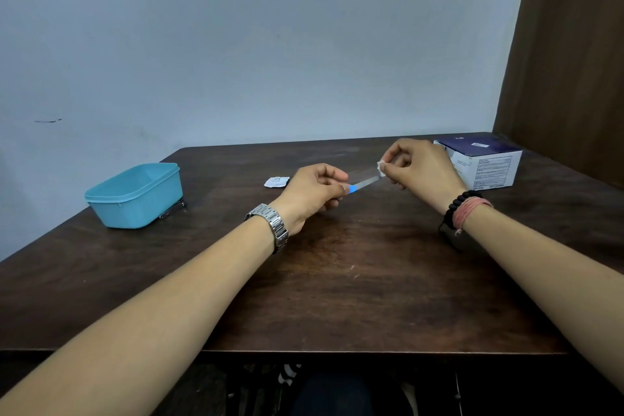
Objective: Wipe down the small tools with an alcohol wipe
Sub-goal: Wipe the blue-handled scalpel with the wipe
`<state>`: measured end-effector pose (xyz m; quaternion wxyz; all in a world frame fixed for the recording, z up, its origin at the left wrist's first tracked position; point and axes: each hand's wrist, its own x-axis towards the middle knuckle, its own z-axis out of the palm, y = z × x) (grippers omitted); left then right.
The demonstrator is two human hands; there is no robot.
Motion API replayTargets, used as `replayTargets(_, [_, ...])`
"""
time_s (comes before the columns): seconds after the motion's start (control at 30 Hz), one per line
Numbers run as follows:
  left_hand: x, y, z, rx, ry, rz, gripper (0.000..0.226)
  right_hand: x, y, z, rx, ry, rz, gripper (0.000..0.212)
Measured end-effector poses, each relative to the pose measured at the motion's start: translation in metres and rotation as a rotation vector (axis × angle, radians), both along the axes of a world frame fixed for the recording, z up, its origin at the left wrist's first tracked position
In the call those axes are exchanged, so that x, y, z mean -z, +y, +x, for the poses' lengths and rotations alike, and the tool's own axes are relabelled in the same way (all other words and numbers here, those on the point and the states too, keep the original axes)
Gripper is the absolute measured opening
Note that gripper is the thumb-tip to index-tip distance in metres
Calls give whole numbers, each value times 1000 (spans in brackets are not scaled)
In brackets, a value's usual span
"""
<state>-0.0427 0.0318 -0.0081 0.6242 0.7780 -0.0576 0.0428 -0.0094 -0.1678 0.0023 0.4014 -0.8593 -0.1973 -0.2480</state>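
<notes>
The dark wooden table (337, 297) takes up most of what there is to look at, with a pale wall behind it and brown panelling on the right. On its far left sits a light blue plastic tub (135, 194), open at the top, and a small metal tool (173, 208) pokes out from under its near right corner, not yet picked up as far as I can tell. At the far right stands a white and dark blue box (486, 160), likely the wipes' carton. Near the middle, just left of the hands, lies a torn white sachet (277, 181), so a wipe is already out and in use.

Both forearms reach out over the table from the near edge, raised a little off the top. The left hand (314, 194), with a steel watch (270, 224) on its wrist, is curled round the blue handle end of a slim nail file (363, 183) and holds it slanting up to the right. The right hand (422, 165), with bead and thread bracelets (464, 209), pinches a small folded alcohol wipe (381, 168) round the file's far tip.

I judge the work to be in its middle: this file is being wiped along its length, and at least the tool by the tub is left to do
</notes>
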Motion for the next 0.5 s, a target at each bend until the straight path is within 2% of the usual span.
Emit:
replayTargets(0.1, [1, 0, 1, 0, -5, 9, 14, -4, 7, -11, -163, 17, 9, 7])
replayTargets(0.2, [3, -2, 1, 25, -14, 4, 15, 2, 19, -17, -253, 20, -93, 5])
replayTargets(0.33, [1, -2, 1, 21, -16, -9, 15, 4, 18, -10, -182, 3, -119, 5])
replayTargets(0.5, [1, -1, 0, 9, -17, -6, 15, 4, 0, 3, 6, -12, -60, 9])
